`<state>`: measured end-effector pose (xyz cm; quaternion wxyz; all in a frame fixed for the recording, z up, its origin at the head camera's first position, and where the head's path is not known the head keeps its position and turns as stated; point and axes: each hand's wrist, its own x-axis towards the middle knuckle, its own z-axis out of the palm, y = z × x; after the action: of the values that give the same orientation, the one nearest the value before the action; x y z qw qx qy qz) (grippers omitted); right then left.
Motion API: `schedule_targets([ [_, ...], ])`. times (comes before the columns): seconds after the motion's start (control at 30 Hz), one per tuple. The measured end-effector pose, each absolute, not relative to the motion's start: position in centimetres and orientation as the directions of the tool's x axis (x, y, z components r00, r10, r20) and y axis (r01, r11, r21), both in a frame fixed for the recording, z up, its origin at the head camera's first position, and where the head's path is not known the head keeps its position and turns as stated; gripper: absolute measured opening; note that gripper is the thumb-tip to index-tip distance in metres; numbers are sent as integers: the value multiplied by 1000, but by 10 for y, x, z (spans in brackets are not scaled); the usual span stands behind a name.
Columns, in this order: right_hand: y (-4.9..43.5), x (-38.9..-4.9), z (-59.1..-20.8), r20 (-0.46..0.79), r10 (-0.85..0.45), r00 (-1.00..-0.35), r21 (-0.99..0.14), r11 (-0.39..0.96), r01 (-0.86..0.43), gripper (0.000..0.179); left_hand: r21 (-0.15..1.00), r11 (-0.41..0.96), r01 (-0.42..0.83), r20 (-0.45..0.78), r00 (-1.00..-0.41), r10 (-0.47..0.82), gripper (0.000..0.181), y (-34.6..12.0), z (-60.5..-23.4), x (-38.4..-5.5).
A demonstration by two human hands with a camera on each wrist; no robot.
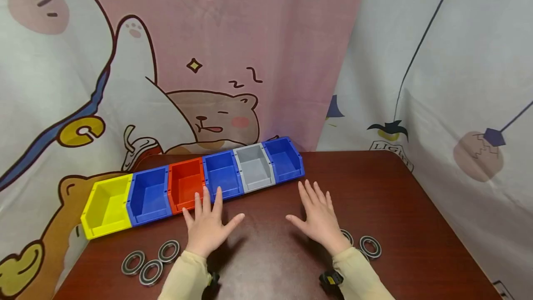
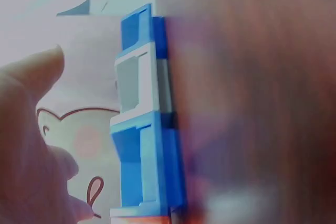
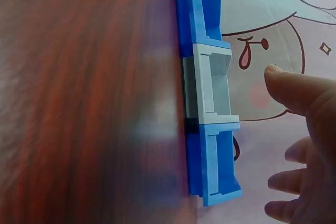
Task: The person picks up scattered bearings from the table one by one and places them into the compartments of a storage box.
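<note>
In the lower middle of the head view, the left hand (image 1: 207, 227) is held with its fingers spread apart and the thumb pointed toward the right of the frame; nothing is gripped. The right hand (image 1: 319, 218), right of centre, is held likewise, its fingers straight and its thumb set apart. Dark shadows are cast beside both hands on the reddish-brown table (image 1: 266, 249). The left fingertips are seen against the front edges of the red bin (image 1: 186, 182) and the neighbouring blue bin (image 1: 222, 175) — whether either is touched cannot be told.

Six bins are set side by side in a slanting row from the left edge of the table to its upper middle: yellow (image 1: 107, 207), blue, red, blue, grey (image 1: 255, 166) and blue. At the lower left, three ball bearings (image 1: 142, 273) are laid close together. At the lower right, a bearing (image 1: 378, 247) is seen whole, with others partly hidden by the right wrist. Pale yellow sleeves (image 1: 183, 276) are worn, and a curtain (image 1: 291, 59) printed with cartoon animals is hung behind.
</note>
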<state>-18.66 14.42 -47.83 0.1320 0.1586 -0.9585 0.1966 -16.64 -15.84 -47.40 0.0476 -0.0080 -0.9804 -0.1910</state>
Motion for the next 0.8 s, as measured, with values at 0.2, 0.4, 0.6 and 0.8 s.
schedule_targets([
  [0.2, 136, -199, -476, 349, -246, -904, -380, 845, -377, 94, 418, 908, -13, 141, -987, -78, 110, -172, -465, -176],
  [0.4, 131, -210, -477, 364, -231, -902, -402, 835, -376, 90, 452, 891, -41, 185, -973, -139, 108, -182, -460, -182],
  [0.6, 127, -220, -474, 357, -214, -909, -423, 831, -362, 89, 471, 881, -58, 207, -963, -173, 108, -192, -457, -187],
  [0.8, 123, -232, -472, 335, -201, -921, -448, 825, -343, 88, 509, 857, -79, 215, -953, -215, 108, -202, -451, -192],
])
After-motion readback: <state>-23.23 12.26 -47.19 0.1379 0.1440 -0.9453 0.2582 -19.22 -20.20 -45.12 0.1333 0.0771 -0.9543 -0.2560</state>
